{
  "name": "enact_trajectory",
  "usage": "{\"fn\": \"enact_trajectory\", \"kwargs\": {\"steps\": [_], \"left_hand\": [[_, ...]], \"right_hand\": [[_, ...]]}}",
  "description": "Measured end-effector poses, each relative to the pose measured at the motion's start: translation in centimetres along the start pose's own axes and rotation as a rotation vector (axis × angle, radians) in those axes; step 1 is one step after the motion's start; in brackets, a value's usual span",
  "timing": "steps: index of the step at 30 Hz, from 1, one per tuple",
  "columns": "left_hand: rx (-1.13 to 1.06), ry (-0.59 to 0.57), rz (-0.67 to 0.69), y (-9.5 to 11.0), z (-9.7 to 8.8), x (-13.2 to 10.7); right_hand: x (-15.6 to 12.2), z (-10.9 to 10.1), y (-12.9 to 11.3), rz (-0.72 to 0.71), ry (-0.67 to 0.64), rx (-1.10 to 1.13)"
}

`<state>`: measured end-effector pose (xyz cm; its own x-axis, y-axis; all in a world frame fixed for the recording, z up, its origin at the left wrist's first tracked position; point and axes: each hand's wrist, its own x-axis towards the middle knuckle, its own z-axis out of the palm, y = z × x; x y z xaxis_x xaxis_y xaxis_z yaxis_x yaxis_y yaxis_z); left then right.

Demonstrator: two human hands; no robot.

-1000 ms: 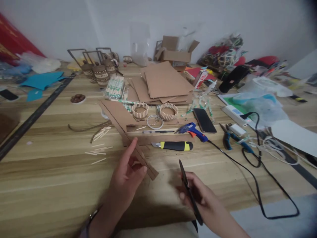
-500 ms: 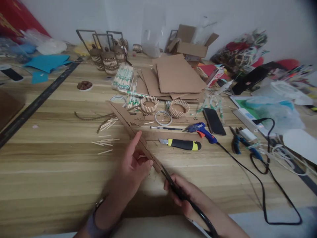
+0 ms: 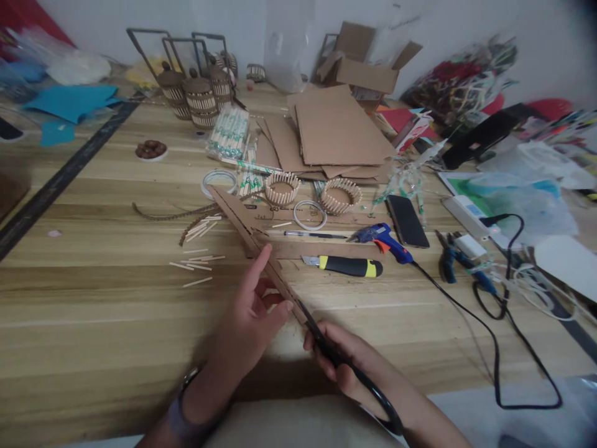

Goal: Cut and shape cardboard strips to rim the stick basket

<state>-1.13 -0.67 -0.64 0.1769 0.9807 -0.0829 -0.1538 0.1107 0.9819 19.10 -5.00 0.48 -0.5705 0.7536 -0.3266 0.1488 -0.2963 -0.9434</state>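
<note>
The right hand [image 3: 345, 358], its grip wrapped round the scissors [image 3: 327, 350], has brought the blades from clear of the cardboard strip [image 3: 278, 280] to its near end; cutting seems under way. The left hand [image 3: 252, 320] grasps the strip over the bench [image 3: 116, 348].

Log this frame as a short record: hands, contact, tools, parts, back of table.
left hand: holds a cardboard strip between thumb and fingers
right hand: grips black scissors
contact: scissors meet the strip's near end; cut depth unclear
tools ahead: utility knife, pen, glue gun
right: phone, pliers
left: loose short sticks
beyond tools: two stick rings, stacked cardboard sheets
back: lidded pots with tall handles
</note>
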Motion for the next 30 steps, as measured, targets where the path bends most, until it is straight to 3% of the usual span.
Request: {"fn": "enact_trajectory", "kwargs": {"steps": [11,30], "left_hand": [[-0.167,0.059,-0.074,0.64,0.49,-0.13],[-0.183,0.046,-0.051,0.06,0.41,-0.28]], "right_hand": [[-0.06,-0.07,0.03,-0.016,-0.006,-0.011],[-0.18,0.19,0.48,-0.031,-0.006,0.003]]}}
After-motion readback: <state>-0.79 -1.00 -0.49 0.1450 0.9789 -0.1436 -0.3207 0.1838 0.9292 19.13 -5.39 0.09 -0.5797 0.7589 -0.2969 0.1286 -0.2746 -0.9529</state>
